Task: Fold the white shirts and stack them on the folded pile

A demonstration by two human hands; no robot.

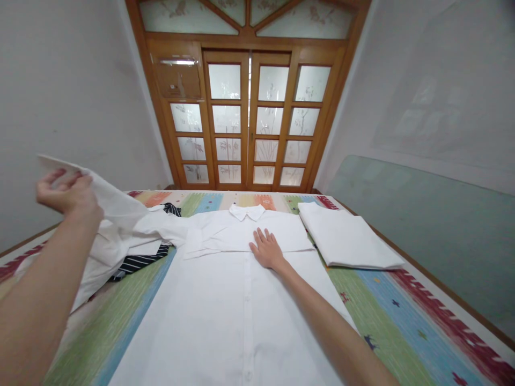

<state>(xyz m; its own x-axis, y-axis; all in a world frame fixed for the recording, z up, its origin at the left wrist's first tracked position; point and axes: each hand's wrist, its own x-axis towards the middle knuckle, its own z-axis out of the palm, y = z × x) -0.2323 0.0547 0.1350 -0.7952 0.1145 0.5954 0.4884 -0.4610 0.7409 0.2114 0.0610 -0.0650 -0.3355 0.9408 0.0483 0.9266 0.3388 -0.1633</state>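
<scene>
Across the middle of a patterned cover (378, 292), a white shirt (219, 311) lies front up, collar (247, 213) at the far end, button strip running down the centre toward the wearer. One sleeve (225, 236) is folded flat across the chest; its cuff lies near the left shoulder.

Right hand (267, 250): palm down on the chest area, below the collar; fingers extended and slightly spread, gripping nothing.

Left hand (70, 195): raised above the cover at far left; fingers curled around the end of a length of white cloth (116, 201), which slopes down toward the shirt's shoulder. It appears to be the other sleeve; thumb contact cannot be told.

Beneath and beside this cloth: a loose white heap (104, 252), with a black striped cloth (145, 261) partly under it. Right of the shirt: a folded white cloth (346, 238), flat, just beside the shoulder. Beyond the cover: wooden doors (244, 126) with glass panes.
</scene>
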